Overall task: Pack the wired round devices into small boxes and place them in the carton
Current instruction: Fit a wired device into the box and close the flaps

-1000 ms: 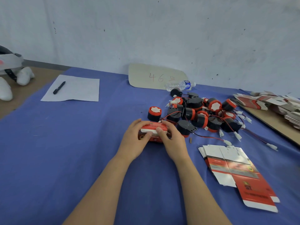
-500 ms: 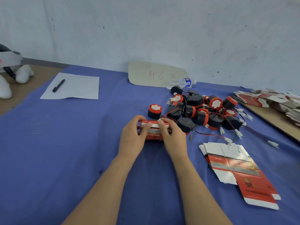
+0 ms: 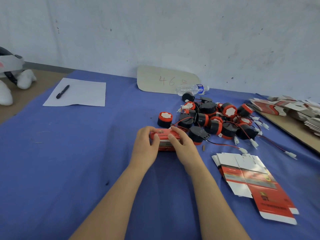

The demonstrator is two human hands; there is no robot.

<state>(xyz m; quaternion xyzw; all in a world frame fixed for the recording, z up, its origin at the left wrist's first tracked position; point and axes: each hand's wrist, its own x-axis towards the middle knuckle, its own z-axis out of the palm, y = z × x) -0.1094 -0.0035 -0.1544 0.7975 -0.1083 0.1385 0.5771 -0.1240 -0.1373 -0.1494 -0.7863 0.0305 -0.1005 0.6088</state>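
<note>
Both your hands clasp the small box (image 3: 163, 134) at centre frame, fingers curled over it: left hand (image 3: 145, 146) on its left end, right hand (image 3: 183, 146) on its right. Its long axis runs left-to-right; no carton shows.

Left grip (image 3: 144, 147): a bare hand; we see its back, with smooth knuckles and slender fingers rounded at the tips.
Right grip (image 3: 184, 147): also bare, and we find it much the same in build, the back broad and the fingers tapering.
Thumbnails (image 3: 156, 135): short and trimmed close, as far as we can make out; the picture is a little soft there.
Wrists (image 3: 136, 165): narrow and uncovered on both sides.
Left forearm (image 3: 110, 201): bare along all the length we see, smooth, widening steadily away from the wrist.
Right forearm (image 3: 214, 196): bare likewise, smooth, of matching shape and thickness.
</note>
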